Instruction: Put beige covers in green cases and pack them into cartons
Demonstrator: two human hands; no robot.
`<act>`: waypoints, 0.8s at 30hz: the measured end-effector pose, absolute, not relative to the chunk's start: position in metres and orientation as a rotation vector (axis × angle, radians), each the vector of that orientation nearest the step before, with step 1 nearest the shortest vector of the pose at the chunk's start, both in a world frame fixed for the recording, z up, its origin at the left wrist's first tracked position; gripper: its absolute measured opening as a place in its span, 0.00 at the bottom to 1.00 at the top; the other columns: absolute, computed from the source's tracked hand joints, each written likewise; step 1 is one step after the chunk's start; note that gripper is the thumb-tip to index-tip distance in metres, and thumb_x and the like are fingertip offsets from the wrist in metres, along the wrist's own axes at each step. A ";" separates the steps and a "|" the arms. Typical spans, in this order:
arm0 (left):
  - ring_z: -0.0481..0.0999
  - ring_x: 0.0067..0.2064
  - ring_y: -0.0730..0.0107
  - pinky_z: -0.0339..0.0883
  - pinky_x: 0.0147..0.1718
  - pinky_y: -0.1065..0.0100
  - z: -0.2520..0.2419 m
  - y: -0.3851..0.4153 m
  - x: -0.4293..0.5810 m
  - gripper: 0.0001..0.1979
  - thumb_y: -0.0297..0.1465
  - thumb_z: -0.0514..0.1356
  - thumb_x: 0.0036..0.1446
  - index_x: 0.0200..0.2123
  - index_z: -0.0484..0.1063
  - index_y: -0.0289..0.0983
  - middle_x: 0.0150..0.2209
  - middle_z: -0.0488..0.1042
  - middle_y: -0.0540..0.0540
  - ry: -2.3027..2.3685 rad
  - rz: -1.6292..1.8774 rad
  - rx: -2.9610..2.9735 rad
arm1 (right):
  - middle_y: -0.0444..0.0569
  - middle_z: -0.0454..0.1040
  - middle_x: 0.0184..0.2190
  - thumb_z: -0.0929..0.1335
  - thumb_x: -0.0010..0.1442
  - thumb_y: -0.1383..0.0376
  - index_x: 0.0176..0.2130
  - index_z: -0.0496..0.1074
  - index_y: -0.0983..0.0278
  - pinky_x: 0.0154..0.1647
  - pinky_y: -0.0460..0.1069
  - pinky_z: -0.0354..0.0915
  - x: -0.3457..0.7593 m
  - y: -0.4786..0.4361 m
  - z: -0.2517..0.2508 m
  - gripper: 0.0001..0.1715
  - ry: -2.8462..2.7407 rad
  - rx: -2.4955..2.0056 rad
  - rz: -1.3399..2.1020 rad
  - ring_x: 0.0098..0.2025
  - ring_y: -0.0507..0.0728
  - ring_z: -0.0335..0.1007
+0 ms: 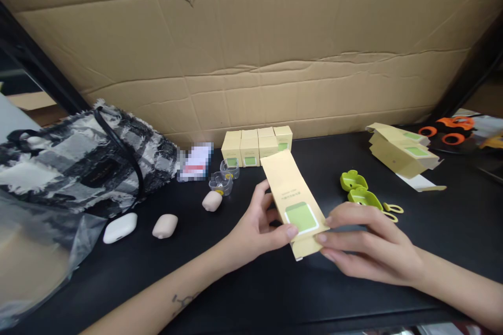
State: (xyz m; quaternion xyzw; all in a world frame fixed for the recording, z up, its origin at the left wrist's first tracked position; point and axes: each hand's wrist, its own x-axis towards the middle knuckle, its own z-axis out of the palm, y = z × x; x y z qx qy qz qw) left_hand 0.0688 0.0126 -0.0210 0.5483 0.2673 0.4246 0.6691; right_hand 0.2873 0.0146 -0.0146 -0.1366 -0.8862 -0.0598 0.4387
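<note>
A long pale-yellow carton [288, 183] with a green window print is held tilted above the black table, its near end flap folded out. My left hand [261, 227] grips its left side, thumb on the front beside the green print. At the near right corner, the fingers of my right hand [367, 241] pinch the edge by the flap. Behind the carton stands a row of small yellow boxes [231, 147]. To the right of it lies an open green case [364, 198] with yellow-green loops [393, 208], partly behind my right hand. Whatever is inside the carton is hidden.
On the left are a plaid bag [90, 162], a plastic bag [35, 261], a white case [120, 227] and two pinkish pieces [165, 226]. Clear cups [220, 183] sit near the boxes. Flattened cartons [403, 153] and an orange toy [451, 128] are at right. Cardboard [275, 36] walls the back.
</note>
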 end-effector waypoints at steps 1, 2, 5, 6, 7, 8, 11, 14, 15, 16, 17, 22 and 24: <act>0.70 0.49 0.61 0.67 0.44 0.61 -0.020 0.012 0.069 0.35 0.35 0.68 0.49 0.55 0.51 0.48 0.51 0.65 0.45 0.611 0.952 1.224 | 0.48 0.69 0.34 0.66 0.62 0.70 0.43 0.69 0.62 0.30 0.48 0.74 0.287 0.015 -0.014 0.08 -2.205 -0.339 -0.146 0.31 0.53 0.72; 0.71 0.49 0.61 0.68 0.43 0.61 -0.019 0.012 0.069 0.34 0.35 0.67 0.50 0.55 0.51 0.48 0.51 0.66 0.45 0.623 0.946 1.213 | 0.48 0.69 0.33 0.66 0.62 0.70 0.43 0.69 0.62 0.30 0.48 0.74 0.287 0.015 -0.013 0.09 -2.205 -0.336 -0.146 0.31 0.53 0.73; 0.71 0.48 0.59 0.69 0.40 0.61 -0.016 0.010 0.069 0.33 0.36 0.66 0.51 0.55 0.51 0.49 0.51 0.66 0.45 0.653 0.928 1.192 | 0.49 0.70 0.33 0.66 0.61 0.71 0.43 0.69 0.63 0.30 0.48 0.74 0.288 0.016 -0.012 0.09 -2.206 -0.324 -0.163 0.30 0.53 0.73; 0.71 0.48 0.59 0.69 0.39 0.61 -0.015 0.010 0.069 0.34 0.37 0.66 0.51 0.55 0.50 0.49 0.51 0.65 0.45 0.657 0.924 1.191 | 0.49 0.70 0.33 0.66 0.61 0.71 0.43 0.69 0.63 0.30 0.48 0.74 0.288 0.016 -0.012 0.09 -2.207 -0.320 -0.168 0.30 0.53 0.73; 0.71 0.48 0.59 0.70 0.39 0.61 -0.015 0.009 0.069 0.34 0.36 0.66 0.51 0.55 0.50 0.49 0.51 0.65 0.44 0.659 0.921 1.190 | 0.49 0.70 0.33 0.66 0.61 0.71 0.43 0.69 0.63 0.30 0.48 0.74 0.288 0.016 -0.012 0.08 -2.212 -0.320 -0.172 0.30 0.53 0.73; 0.71 0.49 0.58 0.69 0.40 0.61 -0.016 0.009 0.069 0.34 0.36 0.66 0.51 0.55 0.50 0.49 0.51 0.65 0.44 0.658 0.918 1.192 | 0.49 0.70 0.33 0.66 0.61 0.71 0.42 0.69 0.63 0.29 0.48 0.74 0.288 0.016 -0.012 0.08 -2.217 -0.324 -0.175 0.30 0.53 0.73; 0.71 0.49 0.60 0.68 0.44 0.60 -0.018 0.010 0.068 0.34 0.35 0.66 0.51 0.56 0.50 0.49 0.51 0.66 0.45 0.641 0.920 1.208 | 0.49 0.71 0.34 0.66 0.61 0.71 0.43 0.68 0.62 0.30 0.47 0.73 0.288 0.017 -0.015 0.09 -2.220 -0.360 -0.164 0.31 0.53 0.73; 0.69 0.51 0.61 0.66 0.47 0.59 -0.021 0.009 0.068 0.34 0.34 0.67 0.51 0.56 0.51 0.50 0.52 0.65 0.46 0.592 0.911 1.257 | 0.50 0.72 0.35 0.67 0.60 0.70 0.46 0.66 0.62 0.33 0.47 0.74 0.288 0.018 -0.019 0.13 -2.192 -0.382 -0.118 0.35 0.53 0.74; 0.69 0.51 0.61 0.66 0.47 0.60 -0.021 0.009 0.067 0.34 0.33 0.67 0.51 0.56 0.51 0.50 0.53 0.64 0.46 0.578 0.905 1.274 | 0.50 0.72 0.36 0.67 0.60 0.70 0.47 0.66 0.62 0.33 0.47 0.73 0.288 0.018 -0.019 0.14 -2.183 -0.383 -0.109 0.36 0.54 0.74; 0.68 0.52 0.61 0.66 0.47 0.60 -0.021 0.008 0.067 0.34 0.33 0.66 0.52 0.56 0.51 0.51 0.53 0.63 0.45 0.570 0.898 1.288 | 0.50 0.73 0.36 0.67 0.60 0.70 0.47 0.65 0.63 0.34 0.47 0.73 0.288 0.018 -0.020 0.14 -2.180 -0.382 -0.104 0.36 0.54 0.74; 0.68 0.52 0.61 0.66 0.46 0.60 -0.021 0.007 0.067 0.34 0.33 0.66 0.52 0.56 0.50 0.51 0.54 0.63 0.45 0.568 0.893 1.298 | 0.50 0.73 0.35 0.67 0.60 0.70 0.47 0.66 0.63 0.34 0.47 0.73 0.288 0.018 -0.020 0.14 -2.185 -0.383 -0.102 0.36 0.54 0.74; 0.70 0.52 0.55 0.70 0.38 0.61 -0.021 0.002 0.071 0.39 0.34 0.67 0.51 0.56 0.43 0.54 0.55 0.60 0.42 0.574 0.879 1.276 | 0.49 0.72 0.34 0.66 0.61 0.70 0.43 0.69 0.63 0.30 0.46 0.71 0.288 0.014 -0.020 0.09 -2.208 -0.380 -0.100 0.32 0.53 0.73; 0.70 0.52 0.52 0.71 0.36 0.60 -0.022 0.000 0.073 0.38 0.33 0.66 0.51 0.55 0.43 0.55 0.57 0.58 0.42 0.563 0.886 1.262 | 0.49 0.72 0.33 0.66 0.60 0.70 0.41 0.69 0.64 0.28 0.46 0.71 0.286 0.013 -0.020 0.07 -2.191 -0.376 -0.109 0.31 0.52 0.73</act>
